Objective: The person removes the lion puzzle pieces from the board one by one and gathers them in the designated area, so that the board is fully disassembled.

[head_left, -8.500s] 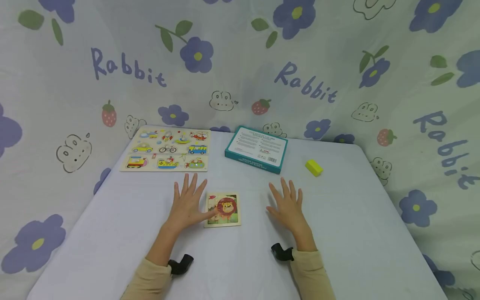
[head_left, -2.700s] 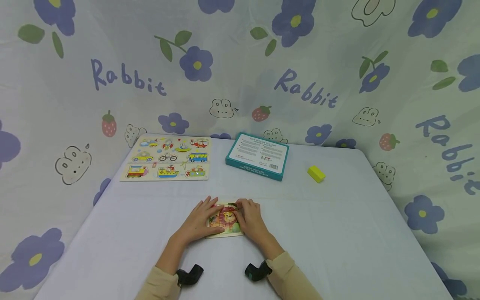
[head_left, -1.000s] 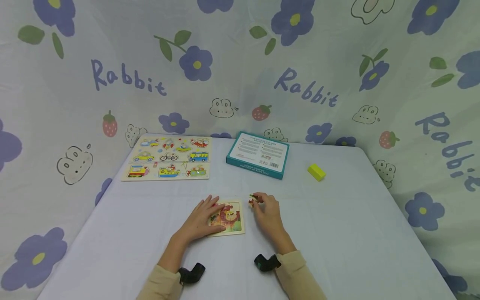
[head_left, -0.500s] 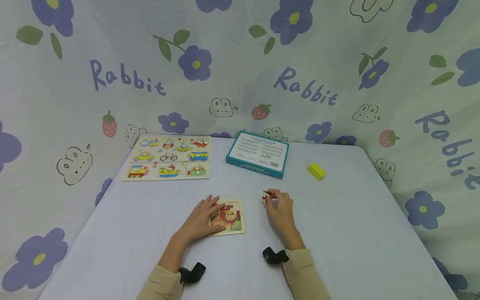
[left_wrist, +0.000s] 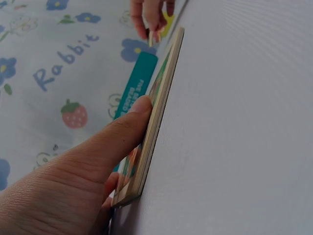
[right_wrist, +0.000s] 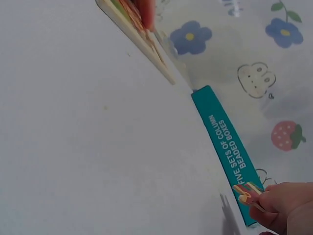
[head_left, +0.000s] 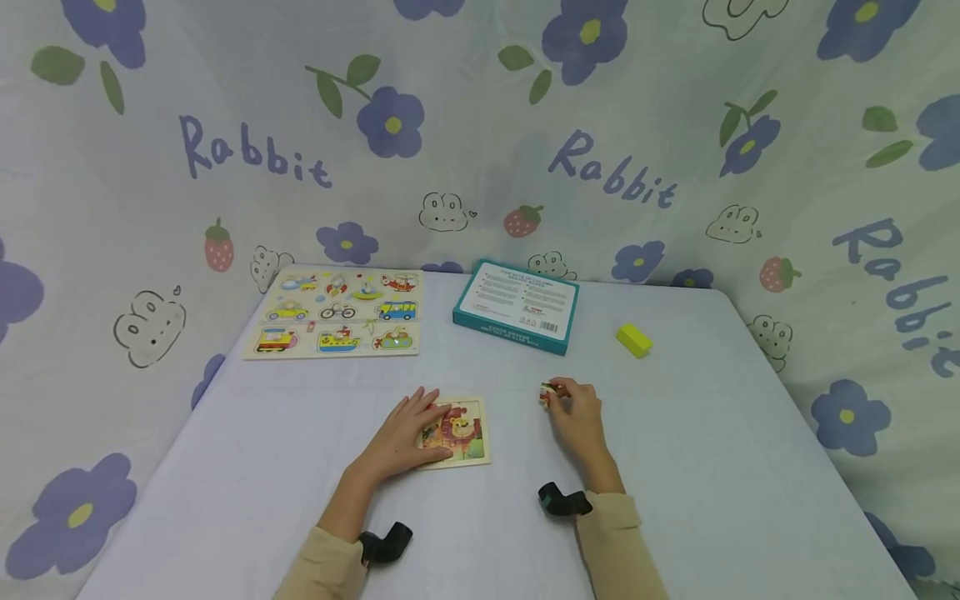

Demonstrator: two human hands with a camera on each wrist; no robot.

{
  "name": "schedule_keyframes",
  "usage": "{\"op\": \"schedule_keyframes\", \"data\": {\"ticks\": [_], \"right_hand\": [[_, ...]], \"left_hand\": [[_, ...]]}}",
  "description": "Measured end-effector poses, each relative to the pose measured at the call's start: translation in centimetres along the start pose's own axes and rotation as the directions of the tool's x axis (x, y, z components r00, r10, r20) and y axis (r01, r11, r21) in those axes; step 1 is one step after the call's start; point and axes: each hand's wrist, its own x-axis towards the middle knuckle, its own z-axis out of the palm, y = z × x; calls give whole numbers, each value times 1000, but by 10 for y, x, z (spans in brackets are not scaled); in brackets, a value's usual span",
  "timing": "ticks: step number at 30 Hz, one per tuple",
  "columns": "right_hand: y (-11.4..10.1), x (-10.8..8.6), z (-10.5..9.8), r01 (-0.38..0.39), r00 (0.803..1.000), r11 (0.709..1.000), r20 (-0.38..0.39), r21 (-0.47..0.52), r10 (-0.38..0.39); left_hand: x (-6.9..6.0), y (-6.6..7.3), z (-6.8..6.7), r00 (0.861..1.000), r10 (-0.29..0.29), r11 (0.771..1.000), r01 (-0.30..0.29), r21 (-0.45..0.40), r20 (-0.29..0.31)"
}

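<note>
A small square wooden lion jigsaw puzzle (head_left: 467, 428) lies flat on the white table, with pale bare wood showing at its upper right corner. My left hand (head_left: 397, 438) rests over its left side, fingers spread; in the left wrist view the thumb (left_wrist: 139, 106) presses on the puzzle's face beside the wooden rim (left_wrist: 159, 117). To the right of the puzzle, my right hand (head_left: 581, 418) pinches a small puzzle piece (head_left: 546, 394) between thumb and fingers, apart from the puzzle. The right wrist view shows this piece (right_wrist: 248, 193) side-on at the fingertips.
A wooden vehicle puzzle board (head_left: 333, 312) lies at the back left. Behind the lion puzzle sits a teal and white box (head_left: 517, 304), and a yellow block (head_left: 633, 341) lies to its right. Floral rabbit-print cloth (head_left: 480, 125) hangs around the table.
My right hand reached the puzzle's upper right, lifted a puzzle piece out and carried it to the right. My left hand came onto the puzzle earlier and has since stayed nearly still.
</note>
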Motion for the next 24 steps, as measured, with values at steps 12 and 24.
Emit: {"op": "schedule_keyframes", "data": {"ticks": [12, 24], "right_hand": [[12, -1, -4, 18, 1000, 994, 23, -106, -15], [19, -3, 1, 31, 1000, 984, 7, -177, -31]], "left_hand": [[0, 0, 0, 1000, 0, 1000, 0, 7, -4], [1, -2, 2, 1000, 9, 1000, -9, 4, -13]]}}
